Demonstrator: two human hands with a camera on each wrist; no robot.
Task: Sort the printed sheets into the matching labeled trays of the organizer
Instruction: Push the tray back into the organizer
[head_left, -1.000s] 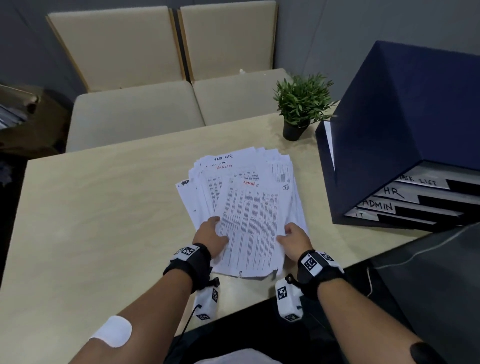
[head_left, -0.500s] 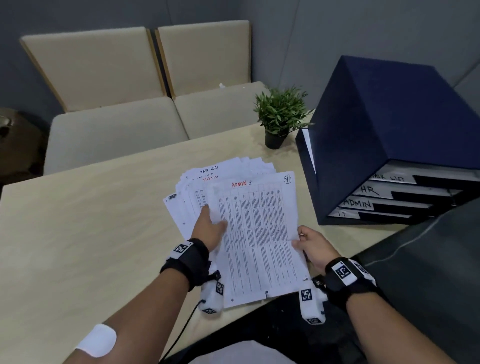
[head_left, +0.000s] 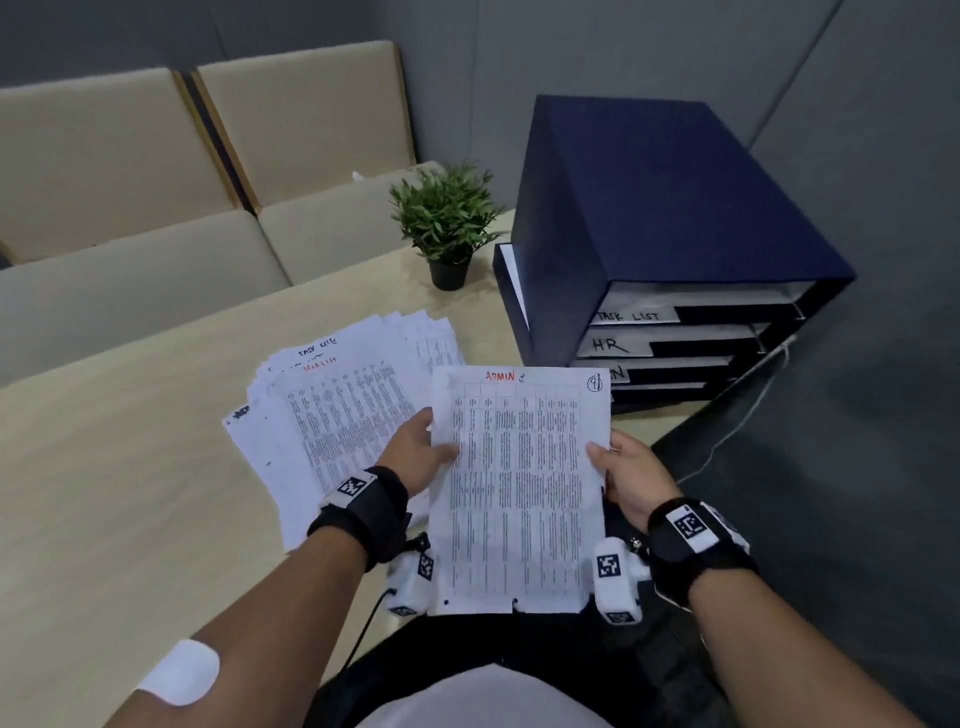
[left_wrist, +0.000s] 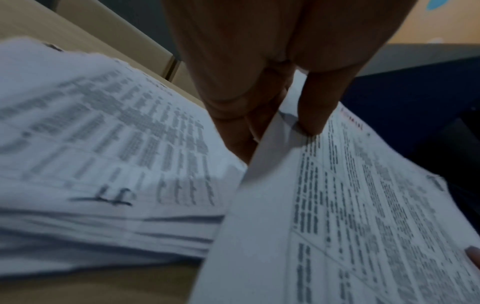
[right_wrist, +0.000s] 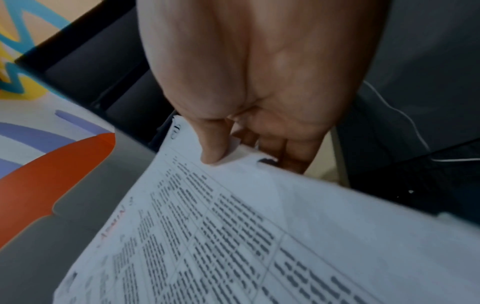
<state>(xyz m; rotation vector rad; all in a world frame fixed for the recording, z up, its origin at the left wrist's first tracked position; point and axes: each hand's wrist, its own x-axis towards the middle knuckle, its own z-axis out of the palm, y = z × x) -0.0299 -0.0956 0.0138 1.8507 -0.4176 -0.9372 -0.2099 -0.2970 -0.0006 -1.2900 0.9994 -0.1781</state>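
Observation:
A printed sheet headed ADMIN (head_left: 519, 488) in red is held up above the table's near edge. My left hand (head_left: 418, 449) pinches its left edge, thumb on top, and my right hand (head_left: 621, 470) pinches its right edge. Both wrist views show a thumb on the ADMIN sheet (left_wrist: 350, 205) (right_wrist: 233, 236) with fingers beneath. To its left a fanned pile of printed sheets (head_left: 332, 415) lies on the table, a TASK LIST page at the back. The dark blue organizer (head_left: 660, 208) stands at right, trays labeled TASK LIST (head_left: 631, 316) and HR (head_left: 610, 344); lower labels are partly covered.
A small potted plant (head_left: 447, 228) stands on the wooden table (head_left: 119, 467) just left of the organizer. Two beige chairs (head_left: 208, 171) line the far side. A white cable (head_left: 748, 410) hangs off the table at right.
The ADMIN sheet has been lifted off the pile and carried right, toward the organizer, with both hands now pinching its side edges. My view has swung right.

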